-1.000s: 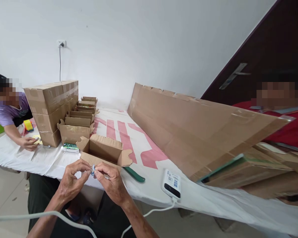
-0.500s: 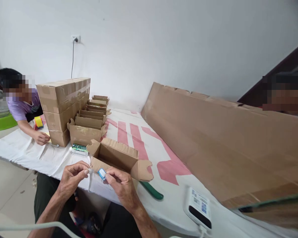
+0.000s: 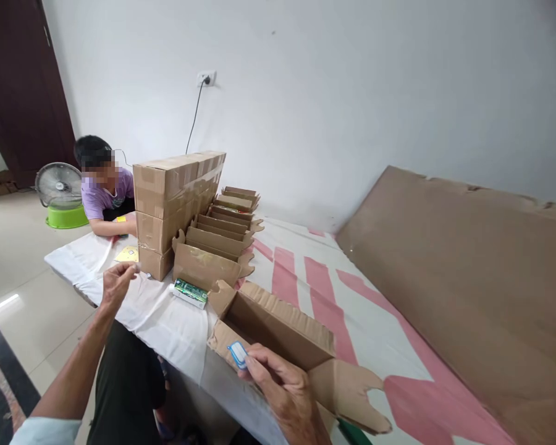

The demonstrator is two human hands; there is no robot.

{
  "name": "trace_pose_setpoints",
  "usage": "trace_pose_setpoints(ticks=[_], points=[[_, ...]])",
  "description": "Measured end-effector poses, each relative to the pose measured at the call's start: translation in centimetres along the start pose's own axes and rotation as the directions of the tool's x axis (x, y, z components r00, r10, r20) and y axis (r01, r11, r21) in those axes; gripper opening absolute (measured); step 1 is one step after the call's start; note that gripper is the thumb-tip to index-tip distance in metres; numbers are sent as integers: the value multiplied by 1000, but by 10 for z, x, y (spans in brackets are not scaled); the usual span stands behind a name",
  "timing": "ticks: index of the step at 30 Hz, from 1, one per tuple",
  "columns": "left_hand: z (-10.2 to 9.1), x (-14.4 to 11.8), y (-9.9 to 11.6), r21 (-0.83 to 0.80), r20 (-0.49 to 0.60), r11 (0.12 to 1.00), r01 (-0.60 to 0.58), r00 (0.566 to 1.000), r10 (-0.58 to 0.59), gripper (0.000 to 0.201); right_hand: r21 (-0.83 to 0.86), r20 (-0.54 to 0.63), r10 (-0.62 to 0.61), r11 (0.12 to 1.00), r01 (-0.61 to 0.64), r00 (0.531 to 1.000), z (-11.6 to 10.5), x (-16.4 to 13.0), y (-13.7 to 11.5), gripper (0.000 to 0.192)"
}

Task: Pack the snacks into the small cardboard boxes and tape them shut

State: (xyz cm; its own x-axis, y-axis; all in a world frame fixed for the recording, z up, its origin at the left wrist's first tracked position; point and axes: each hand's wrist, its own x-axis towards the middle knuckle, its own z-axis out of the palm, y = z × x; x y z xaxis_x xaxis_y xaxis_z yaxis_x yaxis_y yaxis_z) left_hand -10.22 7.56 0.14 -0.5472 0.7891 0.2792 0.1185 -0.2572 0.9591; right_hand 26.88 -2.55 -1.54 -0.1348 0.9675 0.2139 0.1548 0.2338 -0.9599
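Note:
My right hand [image 3: 282, 386] pinches a small flat blue-and-white piece [image 3: 238, 355] between thumb and fingers. It is held over the near wall of an open cardboard box [image 3: 273, 312]. My left hand [image 3: 118, 285] is out to the left above the white cloth, thumb and fingertips pressed together. Whatever is between them is too small to make out. Between my hands, a green-and-white toothpaste-like tube or carton [image 3: 188, 292] lies on the cloth, close to the open box.
Taped cardboard boxes [image 3: 152, 198] are stacked at the left, beside a row of open boxes [image 3: 208, 262]. Behind the stack a person in purple [image 3: 104, 198] leans on the table. A large cardboard sheet [image 3: 467, 266] stands at right. A green handle [image 3: 352, 432] shows under a flap.
My left hand has moved away to the left, apart from my right hand. The right hand still holds the blue-and-white piece. The view has turned left.

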Motion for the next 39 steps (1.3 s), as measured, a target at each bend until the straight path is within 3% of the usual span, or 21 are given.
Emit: trace_pose_setpoints(ticks=[4, 10, 15, 21, 27, 31, 33, 36, 38, 39], points=[[-6, 63, -8, 17, -97, 999, -48, 994, 49, 25, 10, 11, 5, 1000, -5, 1000, 1, 3, 0, 52], [10, 130, -24, 34, -54, 997, -67, 996, 69, 23, 6, 25, 12, 1000, -12, 1000, 5, 7, -7, 51], [16, 144, -33, 26, 39, 996, -91, 995, 90, 32, 11, 36, -19, 1000, 18, 999, 8, 8, -13, 48], [15, 145, -35, 33, 78, 993, -111, 991, 108, 38, -6, 31, -56, 998, 56, 998, 10, 9, -13, 42], [23, 137, -23, 101, 106, 987, -128, 987, 117, 29, 80, 43, 2, 997, -5, 999, 16, 12, -15, 38], [22, 129, 1, 178, 123, 973, -146, 984, 126, 22, 148, 47, 22, 989, -28, 999, 19, 16, -20, 37], [22, 113, 16, 213, 89, 957, -195, 980, 180, 21, 177, 55, 24, 984, -33, 998, 21, 17, -21, 35], [28, 56, 34, 240, 102, 920, -309, 951, 293, 17, 184, 70, 12, 983, -24, 997, 25, 17, -23, 31], [37, -3, 42, 205, 336, 909, -363, 898, 283, 6, 155, 71, -17, 988, 5, 997, 27, 17, -25, 26], [43, -34, 46, 177, 439, 911, -372, 859, 265, 10, 127, 65, -44, 991, 35, 997, 28, 17, -27, 23]])
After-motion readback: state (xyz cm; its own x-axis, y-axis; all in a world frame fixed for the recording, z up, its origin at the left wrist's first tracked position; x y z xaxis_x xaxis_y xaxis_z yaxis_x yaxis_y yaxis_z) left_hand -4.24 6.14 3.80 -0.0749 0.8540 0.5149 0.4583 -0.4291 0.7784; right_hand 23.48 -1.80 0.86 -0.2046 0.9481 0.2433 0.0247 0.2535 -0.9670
